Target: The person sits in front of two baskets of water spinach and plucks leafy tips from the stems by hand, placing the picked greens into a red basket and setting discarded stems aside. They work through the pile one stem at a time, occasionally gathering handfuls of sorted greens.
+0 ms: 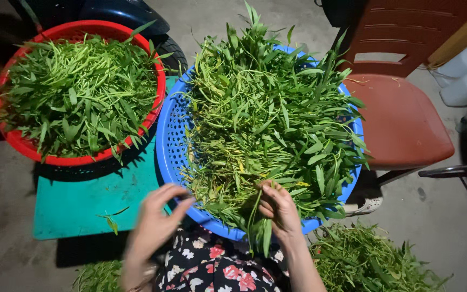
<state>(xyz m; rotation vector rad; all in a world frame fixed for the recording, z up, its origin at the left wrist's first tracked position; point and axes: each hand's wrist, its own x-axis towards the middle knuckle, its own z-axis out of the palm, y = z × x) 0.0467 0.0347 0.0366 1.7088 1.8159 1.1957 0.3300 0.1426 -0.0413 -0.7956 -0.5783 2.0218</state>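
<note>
Far left: a red basket [25,145] stands heaped with trimmed green stalks [82,92], resting partly on a teal surface [82,203]. One loose sprig [110,219] lies on that teal surface.

Centre: a blue perforated basket [169,138] touches the red one and holds a large pile of leafy greens [271,113].

Left hand [155,221]: raised just beside the blue basket's near rim, fingers loosely curled, blurred, holding nothing visible.

Right hand [279,208]: at the near edge of the pile, fingertips pinched around a leafy stem [259,227] that hangs down over the rim toward a floral-print garment [217,267].

Right: a red-brown chair [401,116] stands beside the blue basket. More greens [371,262] lie heaped on the floor [439,216] at lower right.
</note>
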